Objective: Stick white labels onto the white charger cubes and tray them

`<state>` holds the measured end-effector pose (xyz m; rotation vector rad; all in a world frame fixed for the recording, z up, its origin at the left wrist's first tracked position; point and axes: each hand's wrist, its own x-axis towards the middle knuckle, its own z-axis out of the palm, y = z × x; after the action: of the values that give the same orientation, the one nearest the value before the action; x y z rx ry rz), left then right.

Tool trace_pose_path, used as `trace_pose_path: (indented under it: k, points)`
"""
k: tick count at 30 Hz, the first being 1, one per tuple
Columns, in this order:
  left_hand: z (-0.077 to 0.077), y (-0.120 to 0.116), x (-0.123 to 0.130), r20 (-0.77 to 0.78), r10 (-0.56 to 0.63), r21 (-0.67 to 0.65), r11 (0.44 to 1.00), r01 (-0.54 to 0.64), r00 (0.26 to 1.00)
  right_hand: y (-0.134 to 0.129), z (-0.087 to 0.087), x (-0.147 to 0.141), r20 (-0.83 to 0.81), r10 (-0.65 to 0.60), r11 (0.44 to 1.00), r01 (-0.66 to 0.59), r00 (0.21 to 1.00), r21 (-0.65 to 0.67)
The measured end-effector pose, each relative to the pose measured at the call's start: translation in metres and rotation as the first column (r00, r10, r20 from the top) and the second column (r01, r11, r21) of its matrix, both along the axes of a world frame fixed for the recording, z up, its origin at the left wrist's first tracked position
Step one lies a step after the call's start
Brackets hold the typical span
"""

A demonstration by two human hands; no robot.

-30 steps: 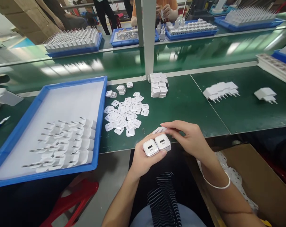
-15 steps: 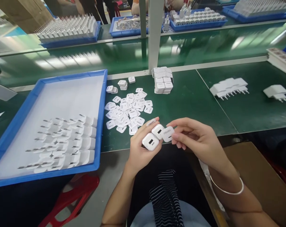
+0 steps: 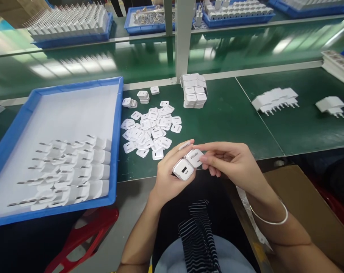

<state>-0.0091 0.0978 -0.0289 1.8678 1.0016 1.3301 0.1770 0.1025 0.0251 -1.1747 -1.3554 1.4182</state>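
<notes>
My left hand (image 3: 169,175) is closed around two white chargers. The nearer charger (image 3: 183,169) has its face with a dark USB slot and a smaller port turned up. Over the end of the other one lies a white cover plate (image 3: 194,157) printed "Fibaks". My right hand (image 3: 227,159) pinches that plate at its right edge, thumb on top. A further small white plate (image 3: 185,145) sits along the left index finger. Ahead of my hands is a loose pile of white cover plates (image 3: 157,132) on the green table.
At left, a blue tray (image 3: 118,125) holds rows of white plug chargers (image 3: 89,170). Short stacks of plates (image 3: 143,96) and a block of stacked plates (image 3: 194,93) stand behind the pile. More plug chargers (image 3: 275,99) lie at right; a red stool (image 3: 83,239) is below.
My right hand has moved the cover plate left onto the far charger's end, hiding its port. The view has shifted slightly.
</notes>
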Motion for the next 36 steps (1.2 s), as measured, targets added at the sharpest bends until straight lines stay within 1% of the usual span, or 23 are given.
trace_pose_path:
  k: [4, 10, 16, 23, 27, 31, 36]
  points:
    - [0.0010, 0.0005, 0.0005, 0.013, -0.012, 0.005, 1.000, 0.012, 1.000, 0.0013, 0.0005, -0.0002, -0.016, -0.003, 1.000, 0.003, 1.000, -0.020]
    - [0.0019, 0.0010, 0.0010, -0.001, 0.002, 0.015, 1.000, -0.002, 1.000, 0.0031, -0.0015, 0.0007, -0.063, -0.015, 0.999, 0.012, 0.998, -0.042]
    - [0.0006, 0.0013, 0.0012, -0.006, -0.011, 0.020, 1.000, 0.011, 1.000, 0.0023, -0.0002, -0.0003, 0.006, -0.028, 0.999, 0.028, 1.000, -0.015]
    - [-0.0013, 0.0029, 0.0011, -0.006, -0.018, 0.030, 0.999, 0.018, 1.000, 0.0011, 0.0030, -0.0019, 0.041, -0.048, 0.999, 0.047, 0.998, 0.022]
    - [-0.0020, 0.0030, 0.0005, -0.034, -0.019, 0.046, 0.999, 0.020, 0.999, 0.0016, 0.0049, -0.0014, 0.067, -0.040, 0.999, 0.042, 0.997, -0.025]
    - [-0.0028, 0.0027, 0.0003, -0.035, -0.022, 0.049, 0.999, 0.024, 0.999, 0.0031, 0.0059, -0.0009, 0.051, -0.032, 0.995, 0.037, 0.998, -0.091]
    - [-0.0043, 0.0029, 0.0005, -0.026, -0.044, 0.064, 0.997, 0.045, 0.999, 0.0053, 0.0057, -0.0003, 0.054, -0.006, 0.994, 0.012, 0.999, -0.109]
